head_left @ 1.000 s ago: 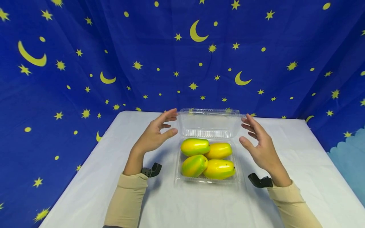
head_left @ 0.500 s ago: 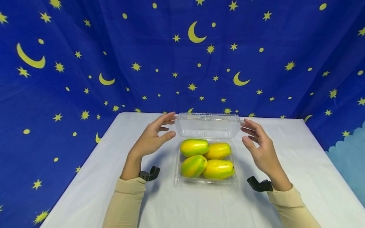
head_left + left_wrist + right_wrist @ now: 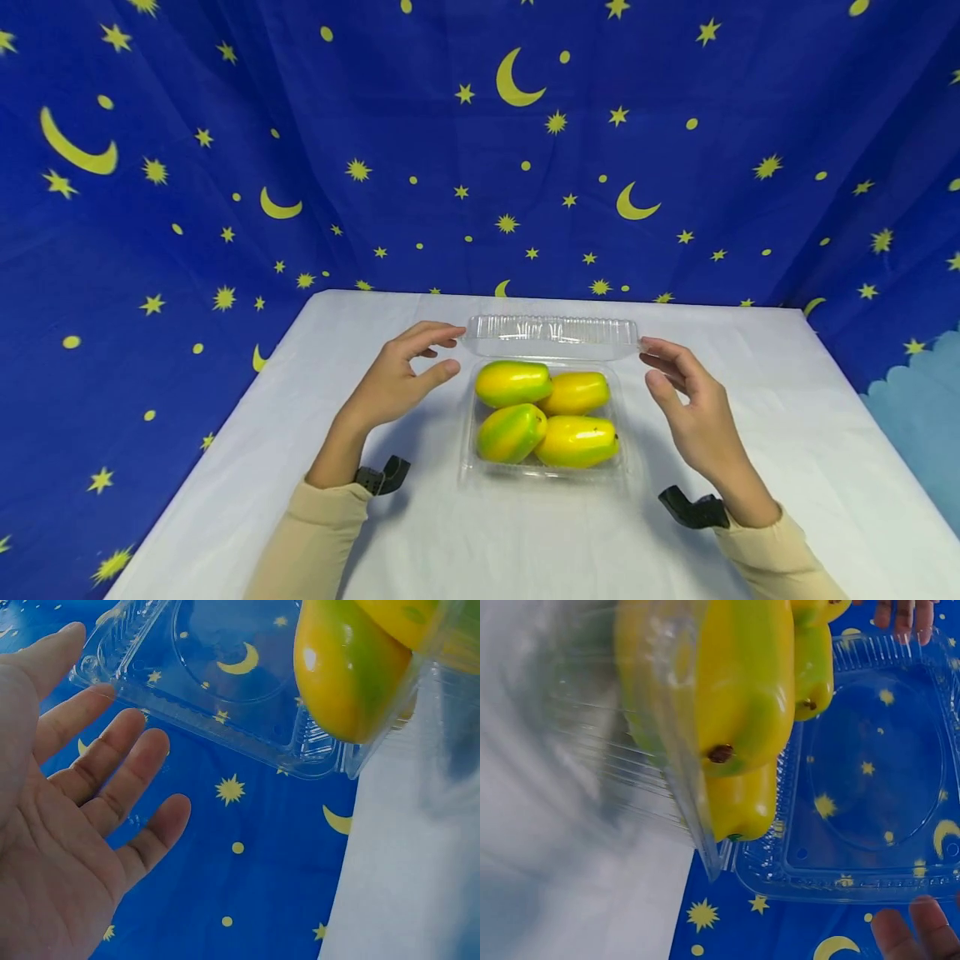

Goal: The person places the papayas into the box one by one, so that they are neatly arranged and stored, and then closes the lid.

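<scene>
A clear plastic clamshell box stands mid-table, several yellow-green, papaya-like fruits (image 3: 512, 433) filling its base (image 3: 543, 476). Its hinged lid (image 3: 551, 347) is raised behind the fruits and looks foreshortened from above. At the lid's left corner are the fingertips of my left hand (image 3: 393, 379), thumb held apart. My right hand (image 3: 693, 412) has its fingertips at the opposite corner, thumb likewise apart. In the left wrist view, the left hand (image 3: 75, 817) spreads loosely, one fingertip right at the lid's rim (image 3: 206, 724). Fingertips of the right hand (image 3: 915, 930) show beside the rim (image 3: 855, 889) in the right wrist view.
A white cloth covers the table (image 3: 450, 550). Behind it hangs a blue curtain (image 3: 420, 125) with yellow moons and stars. Light-blue cloth (image 3: 918, 425) shows at the right. Black wrist mounts, left (image 3: 384, 477) and right (image 3: 690, 508), stick out from both wrists.
The raised lid has tilted toward me, its upper edge now lower in the head view. Both hands have moved lower and nearer along with it. The fruits stay put.
</scene>
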The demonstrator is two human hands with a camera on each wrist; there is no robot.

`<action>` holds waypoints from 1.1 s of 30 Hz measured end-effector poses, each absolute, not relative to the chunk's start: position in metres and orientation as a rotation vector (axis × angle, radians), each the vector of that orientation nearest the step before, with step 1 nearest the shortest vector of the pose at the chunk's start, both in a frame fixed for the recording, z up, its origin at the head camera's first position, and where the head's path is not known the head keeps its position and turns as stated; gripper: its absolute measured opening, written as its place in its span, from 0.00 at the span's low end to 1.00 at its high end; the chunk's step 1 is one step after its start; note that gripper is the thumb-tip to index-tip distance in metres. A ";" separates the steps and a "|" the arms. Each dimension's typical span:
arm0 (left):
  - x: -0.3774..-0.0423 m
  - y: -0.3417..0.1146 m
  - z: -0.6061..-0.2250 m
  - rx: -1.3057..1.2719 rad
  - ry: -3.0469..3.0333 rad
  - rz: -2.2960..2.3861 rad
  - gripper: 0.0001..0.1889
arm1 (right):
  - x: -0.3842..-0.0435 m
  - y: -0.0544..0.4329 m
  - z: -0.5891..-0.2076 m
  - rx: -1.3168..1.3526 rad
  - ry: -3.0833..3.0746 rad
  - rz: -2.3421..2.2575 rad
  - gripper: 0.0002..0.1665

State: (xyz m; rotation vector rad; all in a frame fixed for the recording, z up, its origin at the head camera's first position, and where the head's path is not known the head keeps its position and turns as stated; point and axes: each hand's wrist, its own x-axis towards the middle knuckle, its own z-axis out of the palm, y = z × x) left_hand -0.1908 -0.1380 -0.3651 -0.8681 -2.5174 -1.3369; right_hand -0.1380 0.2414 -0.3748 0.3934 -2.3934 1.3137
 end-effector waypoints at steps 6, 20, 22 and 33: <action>-0.181 -0.139 -0.369 -0.872 -2.538 -1.309 0.22 | -0.127 0.243 -0.377 0.372 -2.483 1.221 0.24; -0.167 -0.141 -0.378 -0.866 -2.613 -1.254 0.20 | -0.110 0.245 -0.395 0.335 -2.590 1.162 0.26; -0.164 -0.140 -0.379 -0.850 -2.631 -1.257 0.20 | -0.108 0.245 -0.396 0.327 -2.596 1.166 0.26; -0.149 -0.141 -0.395 -0.846 -2.675 -1.268 0.21 | -0.098 0.246 -0.408 0.296 -2.674 1.157 0.25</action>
